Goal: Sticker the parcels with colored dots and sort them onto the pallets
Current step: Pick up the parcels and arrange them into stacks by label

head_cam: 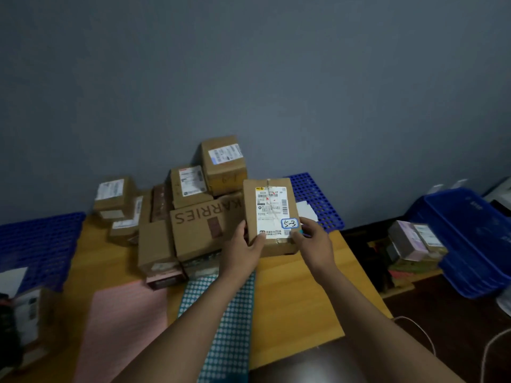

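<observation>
The left hand (243, 248) grips the lower left edge of a brown parcel (272, 217), its thumb laid over the bottom of the white label (269, 201). The right hand (313, 241) grasps the lower right corner, with some of its fingers hidden behind the card. The parcel stands tilted back, label toward the camera, over the far part of the wooden bench (298, 294); the hands cover its lower edge, so I cannot tell whether it rests there or is held clear. A blue-edged tag (289, 223) on the label reads "5-3"; the other print is too small to read. A small teal spot shows at a right fingertip, just beside the tag — too small to say what it is.

Behind and to the left sits a pile of parcels (154, 217), packed against one another. The large box (204, 225) printed "KARRIES", seen upside down, lies just beside the held parcel, its near corner hidden by the left hand.

A teal sheet (229, 327) of white dots lies on the bench under the left forearm, partly covered. A pink sheet (124, 327) lies beside it, cut off at the bottom edge, its dots hard to make out.

One blue pallet (38, 244) shows at the left; another (315, 200) is mostly hidden behind the parcel. At the right, a blue crate (470, 239) and a few boxes (414, 244) near it are blurred.
</observation>
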